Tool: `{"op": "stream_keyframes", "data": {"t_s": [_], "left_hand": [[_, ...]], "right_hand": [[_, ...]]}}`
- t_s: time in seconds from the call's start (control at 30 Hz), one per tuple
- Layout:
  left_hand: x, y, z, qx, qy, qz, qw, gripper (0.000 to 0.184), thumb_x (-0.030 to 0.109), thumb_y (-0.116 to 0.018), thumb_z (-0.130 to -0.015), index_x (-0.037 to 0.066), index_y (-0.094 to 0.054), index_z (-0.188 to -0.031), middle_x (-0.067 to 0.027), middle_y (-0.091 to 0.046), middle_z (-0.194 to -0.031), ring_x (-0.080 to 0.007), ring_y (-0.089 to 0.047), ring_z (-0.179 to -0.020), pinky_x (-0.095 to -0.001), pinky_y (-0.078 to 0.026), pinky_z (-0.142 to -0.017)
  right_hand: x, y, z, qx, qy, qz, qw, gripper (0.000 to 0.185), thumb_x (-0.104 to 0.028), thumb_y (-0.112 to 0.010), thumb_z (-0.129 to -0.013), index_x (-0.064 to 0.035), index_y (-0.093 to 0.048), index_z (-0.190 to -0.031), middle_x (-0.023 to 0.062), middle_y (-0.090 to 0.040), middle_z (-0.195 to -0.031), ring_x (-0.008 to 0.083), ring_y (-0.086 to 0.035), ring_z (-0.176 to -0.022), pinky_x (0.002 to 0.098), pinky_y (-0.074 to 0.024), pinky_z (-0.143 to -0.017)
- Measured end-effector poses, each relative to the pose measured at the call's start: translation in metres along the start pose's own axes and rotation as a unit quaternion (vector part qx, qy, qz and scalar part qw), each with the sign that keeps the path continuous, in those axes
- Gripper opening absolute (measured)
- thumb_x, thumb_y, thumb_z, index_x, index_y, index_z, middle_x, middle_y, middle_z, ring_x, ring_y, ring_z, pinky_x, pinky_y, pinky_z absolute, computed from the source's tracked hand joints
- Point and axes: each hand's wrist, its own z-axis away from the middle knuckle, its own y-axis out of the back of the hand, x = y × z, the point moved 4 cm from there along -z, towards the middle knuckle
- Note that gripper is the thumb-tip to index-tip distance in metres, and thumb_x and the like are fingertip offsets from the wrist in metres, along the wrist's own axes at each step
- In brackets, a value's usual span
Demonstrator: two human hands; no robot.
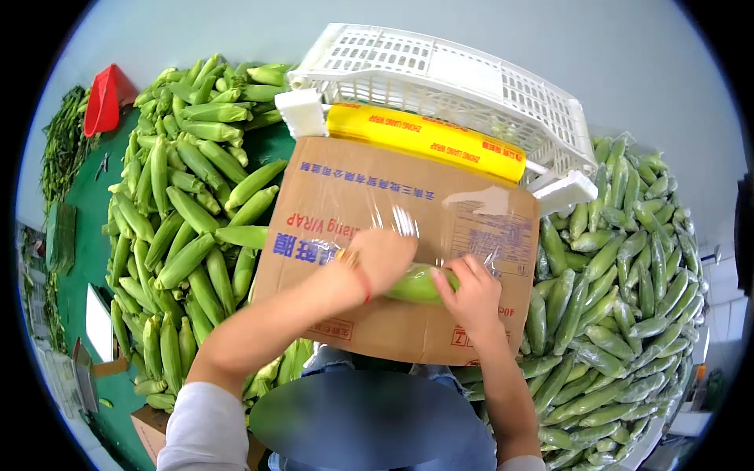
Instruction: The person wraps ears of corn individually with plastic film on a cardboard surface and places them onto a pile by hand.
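Observation:
A green ear of corn [416,286] lies crosswise on the cardboard box [377,322], with clear plastic film about it. My left hand [381,261] is closed over the corn's left end; what its fingers hold is hidden. At the right end, my right hand [471,292] grips the corn, thumb and fingers around its tip. Beyond both hands, a yellow roll of wrap [424,141] rests between white holders at the box's far edge, and shiny film stretches over the box top.
Unwrapped corn [188,204] is heaped at the left, wrapped corn [605,314] at the right. A white plastic crate [463,74] stands behind the roll. A red container [104,102] and a white flat object [99,323] are at the far left.

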Motion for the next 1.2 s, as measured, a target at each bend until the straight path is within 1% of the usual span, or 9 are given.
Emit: {"op": "stream_keyframes", "data": {"t_s": [0.07, 0.17, 0.23, 0.4, 0.73, 0.93, 1.0, 1.1, 1.2], "left_hand": [[0.034, 0.025, 0.051, -0.125, 0.065, 0.105, 0.984, 0.040, 0.031, -0.058, -0.088, 0.006, -0.058, -0.119, -0.0217, -0.068, -0.089, -0.0375, -0.068, -0.082, -0.0499, -0.055, -0.073], [0.054, 0.003, 0.106, 0.090, -0.016, 0.080, 0.993, 0.065, 0.041, -0.056, -0.089, 0.006, -0.041, -0.142, -0.0236, -0.050, -0.133, -0.0393, -0.049, -0.123, -0.0514, -0.036, -0.105], [0.051, -0.002, 0.107, 0.089, -0.009, 0.006, 0.996, 0.070, 0.045, -0.055, -0.089, 0.006, -0.038, -0.145, -0.0213, -0.036, -0.148, -0.0391, -0.035, -0.137, -0.0508, -0.023, -0.114], [-0.036, 0.014, -0.019, 0.216, 0.023, -0.100, 0.971, 0.064, 0.032, -0.059, -0.089, -0.002, -0.041, -0.140, -0.0215, -0.033, -0.151, -0.0357, -0.031, -0.141, -0.0467, -0.026, -0.115], [-0.040, 0.008, -0.086, -0.126, -0.028, -0.057, 0.990, 0.046, 0.026, -0.071, -0.076, -0.006, -0.066, -0.108, -0.0256, -0.059, -0.123, -0.0361, -0.054, -0.120, -0.0408, -0.044, -0.102], [-0.043, 0.002, -0.077, -0.035, -0.069, -0.029, 0.997, 0.053, 0.027, -0.073, -0.077, -0.004, -0.061, -0.119, -0.0218, -0.059, -0.122, -0.0340, -0.057, -0.115, -0.0387, -0.046, -0.100], [-0.039, 0.026, -0.041, 0.121, 0.009, 0.216, 0.969, 0.045, 0.025, -0.069, -0.080, 0.000, -0.062, -0.118, -0.0193, -0.060, -0.122, -0.0342, -0.059, -0.110, -0.0385, -0.049, -0.096], [0.024, 0.028, 0.036, 0.327, -0.137, 0.251, 0.901, 0.039, 0.025, -0.066, -0.083, 0.009, -0.063, -0.119, -0.0161, -0.058, -0.127, -0.0392, -0.056, -0.116, -0.0421, -0.050, -0.094], [0.058, 0.032, 0.071, 0.392, -0.207, 0.233, 0.865, 0.043, 0.024, -0.063, -0.087, 0.012, -0.057, -0.128, -0.0172, -0.049, -0.138, -0.0402, -0.051, -0.124, -0.0457, -0.048, -0.096]], "right_hand": [[-0.005, 0.007, 0.007, -0.163, -0.081, 0.002, 0.983, 0.039, -0.046, -0.059, -0.091, -0.0072, -0.060, -0.090, 0.0131, -0.063, -0.077, 0.0354, -0.063, -0.066, 0.0441, -0.0522, -0.058], [-0.025, 0.011, 0.022, -0.393, -0.143, -0.047, 0.907, 0.044, -0.048, -0.056, -0.093, -0.0077, -0.055, -0.111, 0.0181, -0.065, -0.096, 0.0370, -0.065, -0.081, 0.0441, -0.0537, -0.066], [-0.029, 0.016, 0.023, -0.236, -0.056, -0.045, 0.969, 0.045, -0.047, -0.057, -0.091, -0.0086, -0.055, -0.115, 0.0188, -0.059, -0.115, 0.0362, -0.061, -0.099, 0.0449, -0.0519, -0.077], [-0.035, 0.007, 0.002, -0.061, 0.207, 0.085, 0.973, 0.063, -0.040, -0.076, -0.074, -0.0101, -0.053, -0.125, 0.0134, -0.051, -0.130, 0.0335, -0.049, -0.116, 0.0497, -0.0395, -0.099], [-0.028, -0.007, -0.032, -0.111, 0.213, 0.000, 0.971, 0.056, -0.042, -0.079, -0.066, -0.0088, -0.060, -0.107, 0.0117, -0.064, -0.085, 0.0308, -0.064, -0.079, 0.0418, -0.0510, -0.070], [-0.050, 0.041, 0.067, -0.480, 0.101, -0.099, 0.866, 0.063, -0.062, -0.069, -0.074, -0.0101, -0.069, -0.109, 0.0172, -0.065, -0.075, 0.0325, -0.066, -0.068, 0.0413, -0.0525, -0.065], [-0.063, 0.072, 0.070, -0.578, -0.015, -0.049, 0.814, 0.045, -0.039, -0.056, -0.097, -0.0047, -0.058, -0.126, 0.0173, -0.063, -0.118, 0.0337, -0.061, -0.103, 0.0444, -0.0494, -0.088], [0.001, 0.063, 0.104, -0.346, -0.134, -0.257, 0.892, 0.047, -0.039, -0.057, -0.097, -0.0057, -0.055, -0.130, 0.0161, -0.062, -0.120, 0.0307, -0.061, -0.106, 0.0422, -0.0487, -0.089], [0.003, 0.047, 0.102, -0.282, -0.388, -0.579, 0.659, 0.051, -0.041, -0.059, -0.095, -0.0058, -0.053, -0.132, 0.0160, -0.062, -0.112, 0.0291, -0.060, -0.095, 0.0385, -0.0476, -0.079]]}}
